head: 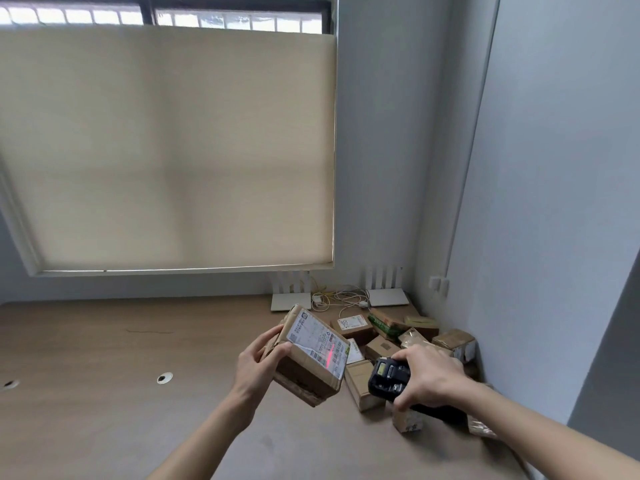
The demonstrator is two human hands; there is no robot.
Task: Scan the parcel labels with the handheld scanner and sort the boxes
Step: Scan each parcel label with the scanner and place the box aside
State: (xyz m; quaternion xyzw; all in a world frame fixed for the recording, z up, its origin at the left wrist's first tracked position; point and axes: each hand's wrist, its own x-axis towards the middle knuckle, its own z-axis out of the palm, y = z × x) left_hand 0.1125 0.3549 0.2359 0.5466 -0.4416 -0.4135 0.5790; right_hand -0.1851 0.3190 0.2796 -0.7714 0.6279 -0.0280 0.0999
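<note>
Small cardboard parcels (pixel 377 348) crowd the wooden table's (pixel 121 358) right corner near two white routers (pixel 291 301) and tangled cables (pixel 341 297). The left hand (pixel 258 363) grips a labelled box (pixel 311 358) lifted above the table, red scan line on its label (pixel 317 337). The right hand (pixel 431 377) curls around the black scanner (pixel 388 379), hiding its handle and parcels behind.

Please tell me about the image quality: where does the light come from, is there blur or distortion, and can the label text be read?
Head view: daylight enters above the lowered blind, giving soft, even light without hard shadows; the wide lens bends the wall edges; the label on the box is too small and soft to read, with a red scanner glow on it; the far parcels look slightly blurred.
</note>
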